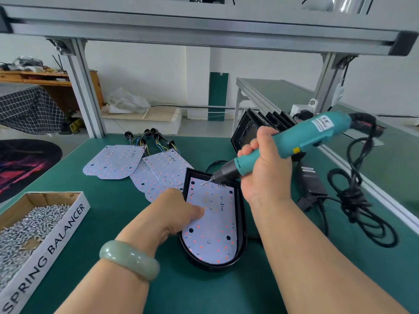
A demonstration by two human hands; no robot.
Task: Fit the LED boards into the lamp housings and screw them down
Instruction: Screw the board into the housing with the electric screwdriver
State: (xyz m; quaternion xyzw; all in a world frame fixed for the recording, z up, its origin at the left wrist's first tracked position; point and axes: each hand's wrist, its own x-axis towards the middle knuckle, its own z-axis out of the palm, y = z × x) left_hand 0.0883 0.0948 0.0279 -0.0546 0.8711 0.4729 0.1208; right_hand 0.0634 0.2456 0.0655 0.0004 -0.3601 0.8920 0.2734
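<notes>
Left hand (181,207) fingers press LED board (213,223) flat in near black lamp housing (241,223) on tabletop (204,291); right hand (265,168) grips electric screwdriver (294,141), bit at far edge. Board looks thin, light, fragile; hold by edges.

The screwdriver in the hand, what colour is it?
The electric screwdriver in the right hand is teal with a dark grey tip, seen in the head view.

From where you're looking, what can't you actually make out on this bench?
- Left hand: its fingertips are curled under, so whether they hold a screw is hidden.
- Screwdriver tip: too small to show whether a screw sits on it.
- LED board: screw holes too small to judge.
- Screw box: cut off by the left edge.
</notes>
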